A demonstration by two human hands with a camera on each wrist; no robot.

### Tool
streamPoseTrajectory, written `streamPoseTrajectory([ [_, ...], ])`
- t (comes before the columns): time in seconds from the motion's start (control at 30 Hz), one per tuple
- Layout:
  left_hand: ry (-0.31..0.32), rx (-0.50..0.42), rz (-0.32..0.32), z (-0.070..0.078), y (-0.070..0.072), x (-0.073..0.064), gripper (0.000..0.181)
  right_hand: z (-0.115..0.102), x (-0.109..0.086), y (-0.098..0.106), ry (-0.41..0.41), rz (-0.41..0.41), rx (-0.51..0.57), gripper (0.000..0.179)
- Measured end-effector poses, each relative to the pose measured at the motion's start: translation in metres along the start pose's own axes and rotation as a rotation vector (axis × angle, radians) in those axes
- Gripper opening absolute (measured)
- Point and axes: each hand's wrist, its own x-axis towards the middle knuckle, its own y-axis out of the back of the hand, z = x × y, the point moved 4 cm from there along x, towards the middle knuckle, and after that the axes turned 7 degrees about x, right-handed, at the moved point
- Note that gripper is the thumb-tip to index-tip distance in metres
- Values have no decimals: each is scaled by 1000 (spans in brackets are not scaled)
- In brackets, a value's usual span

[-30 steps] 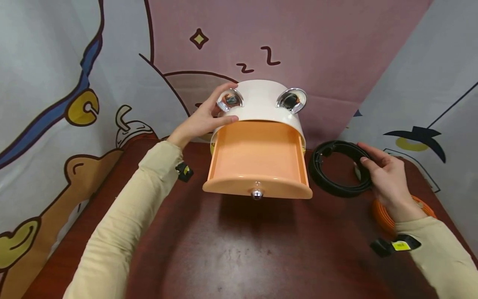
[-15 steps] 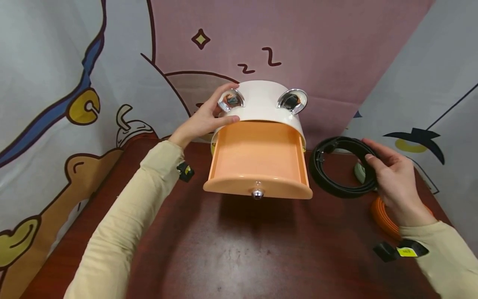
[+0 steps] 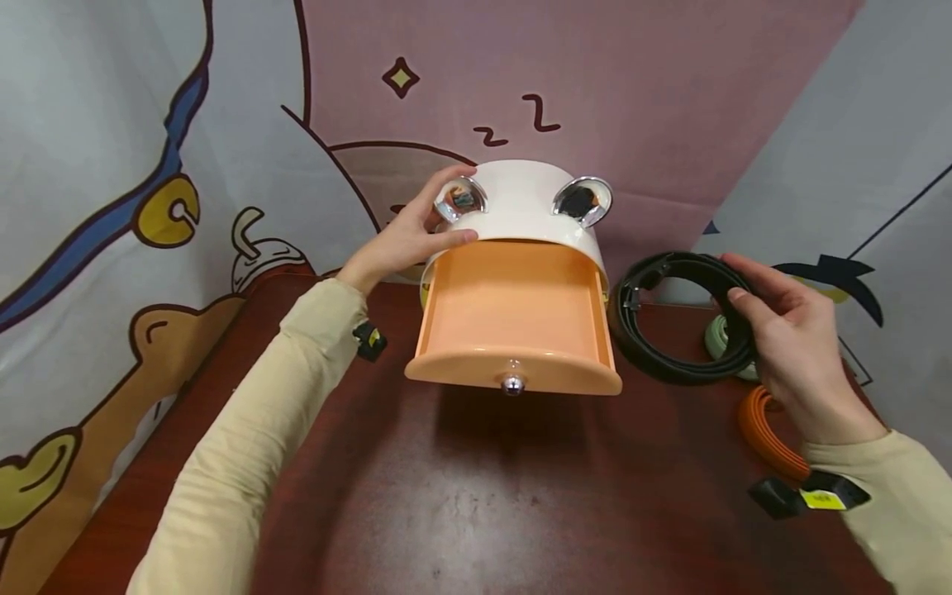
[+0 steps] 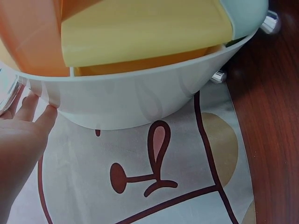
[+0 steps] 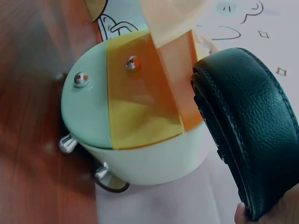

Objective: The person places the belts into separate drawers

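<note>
A white drawer cabinet [image 3: 521, 194] with two silver ear-like pieces stands at the table's back. Its top orange drawer [image 3: 513, 306] is pulled out, with nothing in it. My left hand [image 3: 405, 235] grips the cabinet's upper left, thumb in front and fingers beside the silver ear. A rolled black leather belt [image 5: 257, 112] is held up by my right hand [image 3: 799, 347], pinched between thumb and fingers at its right side. In the head view the roll hangs just right of the drawer. Lower yellow [image 5: 145, 116] and green [image 5: 88, 107] drawers show in the right wrist view, both pushed in.
An orange coil [image 3: 766, 438] lies on the dark red table [image 3: 476, 512] below my right hand. Behind the belt sits a pale green coil [image 3: 716, 335], partly covered. A printed cloth [image 3: 595, 83] hangs close behind the cabinet.
My right hand has shifted to the right and then slightly up with the belt, uncovering more of the green coil. The left hand and the drawer stay put.
</note>
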Motion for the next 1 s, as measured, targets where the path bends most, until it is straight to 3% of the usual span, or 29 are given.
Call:
streamPoseTrajectory([
  [0.3,12,9,6,3,1,0,72,-15,3,-21,16,-42,84,37],
  [0.77,11,29,8,2,1,-1,72,-13,6,-65,128,-122,-25,35],
  [1.0,7,38,24,2,2,-1,72,-14,8,-85,203,-125,-140,35],
])
